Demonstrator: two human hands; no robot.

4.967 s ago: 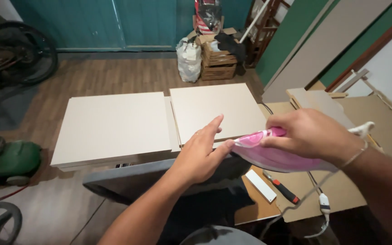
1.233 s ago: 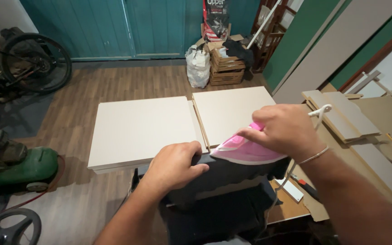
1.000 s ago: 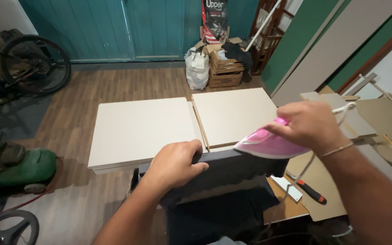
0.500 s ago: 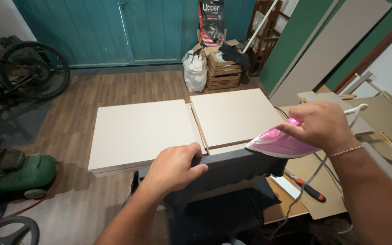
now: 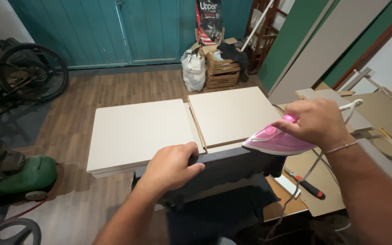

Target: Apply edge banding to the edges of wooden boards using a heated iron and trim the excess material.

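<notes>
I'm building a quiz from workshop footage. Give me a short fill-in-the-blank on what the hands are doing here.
1. The right hand holds a ____ clothes iron.
2. The left hand grips the top edge of a ____ board.
3. Beyond the hands lie ____ pale panels.

Missing words: pink; dark; two

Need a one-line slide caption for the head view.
Right hand runs a pink iron along a dark panel steadied by the left hand.

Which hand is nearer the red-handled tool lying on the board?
Right. The right hand, gripping the pink iron, is above the red-handled tool; the left hand is farther left.
</notes>
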